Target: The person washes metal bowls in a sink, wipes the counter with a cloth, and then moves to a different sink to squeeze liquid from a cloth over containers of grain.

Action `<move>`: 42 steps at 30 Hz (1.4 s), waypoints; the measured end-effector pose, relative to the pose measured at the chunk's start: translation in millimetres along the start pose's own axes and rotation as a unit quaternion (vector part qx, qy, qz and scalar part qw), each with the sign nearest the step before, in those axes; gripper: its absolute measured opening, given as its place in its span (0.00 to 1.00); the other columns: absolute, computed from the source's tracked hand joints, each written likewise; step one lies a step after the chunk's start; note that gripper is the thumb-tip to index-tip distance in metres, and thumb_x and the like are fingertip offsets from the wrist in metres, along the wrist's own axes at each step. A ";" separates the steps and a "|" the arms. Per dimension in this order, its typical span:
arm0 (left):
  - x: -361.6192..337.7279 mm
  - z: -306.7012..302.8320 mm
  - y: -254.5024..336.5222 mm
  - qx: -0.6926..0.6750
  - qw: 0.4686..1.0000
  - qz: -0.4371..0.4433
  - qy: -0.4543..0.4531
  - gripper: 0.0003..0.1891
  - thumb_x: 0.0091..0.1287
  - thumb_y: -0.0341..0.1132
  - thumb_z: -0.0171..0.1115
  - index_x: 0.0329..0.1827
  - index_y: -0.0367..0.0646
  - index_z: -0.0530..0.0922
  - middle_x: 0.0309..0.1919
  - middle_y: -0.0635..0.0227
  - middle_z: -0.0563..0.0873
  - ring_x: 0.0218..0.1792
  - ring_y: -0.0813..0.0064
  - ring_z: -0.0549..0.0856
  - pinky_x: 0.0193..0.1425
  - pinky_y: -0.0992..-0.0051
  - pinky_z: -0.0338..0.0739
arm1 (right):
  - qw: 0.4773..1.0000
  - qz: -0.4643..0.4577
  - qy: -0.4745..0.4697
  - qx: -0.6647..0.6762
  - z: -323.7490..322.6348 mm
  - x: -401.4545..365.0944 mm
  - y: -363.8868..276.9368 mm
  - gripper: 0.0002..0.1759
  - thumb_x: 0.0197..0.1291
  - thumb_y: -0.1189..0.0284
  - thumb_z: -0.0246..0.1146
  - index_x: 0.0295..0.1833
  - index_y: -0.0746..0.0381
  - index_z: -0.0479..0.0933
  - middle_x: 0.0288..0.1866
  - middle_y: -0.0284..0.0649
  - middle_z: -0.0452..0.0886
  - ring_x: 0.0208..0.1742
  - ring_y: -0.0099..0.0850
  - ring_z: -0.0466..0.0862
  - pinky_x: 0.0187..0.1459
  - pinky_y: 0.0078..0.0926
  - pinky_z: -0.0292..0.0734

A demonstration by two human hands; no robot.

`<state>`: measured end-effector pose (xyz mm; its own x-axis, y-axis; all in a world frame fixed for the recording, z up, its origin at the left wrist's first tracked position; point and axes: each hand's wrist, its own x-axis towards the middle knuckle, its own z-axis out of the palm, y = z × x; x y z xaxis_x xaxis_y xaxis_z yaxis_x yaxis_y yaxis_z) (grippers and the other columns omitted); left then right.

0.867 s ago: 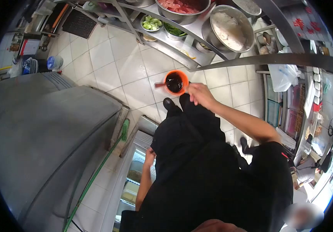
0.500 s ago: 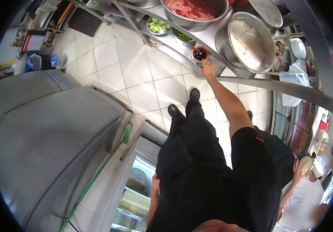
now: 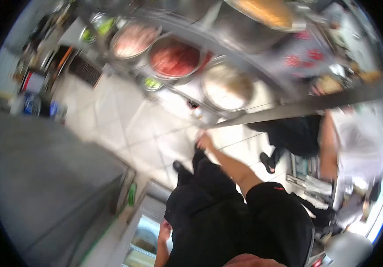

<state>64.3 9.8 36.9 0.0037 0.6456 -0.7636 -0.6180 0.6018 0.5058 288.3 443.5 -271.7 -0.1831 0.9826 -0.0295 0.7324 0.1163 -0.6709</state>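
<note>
My right hand (image 3: pixel 204 141) is stretched forward below the shelf's front corner, blurred by motion, so I cannot tell whether its fingers hold anything. Just beyond it on the lower shelf is a small container of dark liquid (image 3: pixel 193 104), apart from the hand. My left hand (image 3: pixel 165 231) hangs low beside my black trousers, overlapping the edge of the lit glass-front fridge (image 3: pixel 143 236); its fingers are smeared. Above the right hand stands a large steel bowl with pale contents (image 3: pixel 228 85), with a bowl of red meat (image 3: pixel 176 58) to its left.
A bowl of pinkish meat (image 3: pixel 133 40) and a small bowl of cut green vegetables (image 3: pixel 152 83) stand on the shelving. A metal rail (image 3: pixel 298 106) crosses at right, near a person in white (image 3: pixel 360 138). A grey appliance (image 3: pixel 44 187) fills the left.
My right hand has come away from the small container of dark liquid and drawn back toward me. The view has shifted, showing more shelving and the person in white nearer the rail.
</note>
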 end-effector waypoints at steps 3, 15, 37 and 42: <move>37.0 36.0 42.8 0.029 0.999 -0.011 -0.026 0.18 0.56 0.15 0.45 0.46 0.40 0.77 0.32 0.78 0.79 0.28 0.88 0.74 0.29 0.86 0.66 | 0.951 -0.060 -0.303 -0.007 -145.5 -97.4 -107.1 0.21 0.59 0.59 0.50 0.42 0.67 0.73 0.39 0.50 0.78 0.41 0.45 0.78 0.43 0.40 0.72; 264.6 178.1 31.2 0.527 0.803 0.255 -0.116 0.10 0.49 0.27 0.61 0.35 0.34 0.77 0.26 0.61 0.80 0.31 0.75 0.79 0.35 0.74 0.74 | 0.842 0.120 -0.446 0.280 -347.1 -129.6 24.9 0.21 0.61 0.56 0.53 0.43 0.64 0.78 0.39 0.39 0.80 0.41 0.30 0.77 0.45 0.31 0.69; 425.8 730.7 151.3 0.402 0.882 0.234 -0.068 0.17 0.57 0.26 0.56 0.51 0.41 0.75 0.42 0.64 0.82 0.42 0.73 0.80 0.50 0.75 0.73 | 0.918 0.125 -0.213 0.309 -651.6 185.9 183.6 0.15 0.59 0.66 0.58 0.47 0.66 0.77 0.37 0.34 0.80 0.38 0.22 0.76 0.43 0.19 0.70; 481.3 826.4 217.0 0.413 0.869 0.242 -0.124 0.18 0.56 0.23 0.54 0.52 0.38 0.74 0.39 0.67 0.81 0.38 0.79 0.78 0.45 0.78 0.74 | 0.896 0.173 -0.224 0.343 -723.0 295.4 180.2 0.14 0.60 0.71 0.58 0.48 0.67 0.76 0.43 0.37 0.81 0.46 0.23 0.77 0.49 0.20 0.69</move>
<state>581.6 839.6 110.7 0.1342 0.9367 -0.3234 0.1803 0.2978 0.9374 840.3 859.2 134.3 -0.3799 0.7683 -0.5152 0.2496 -0.4511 -0.8568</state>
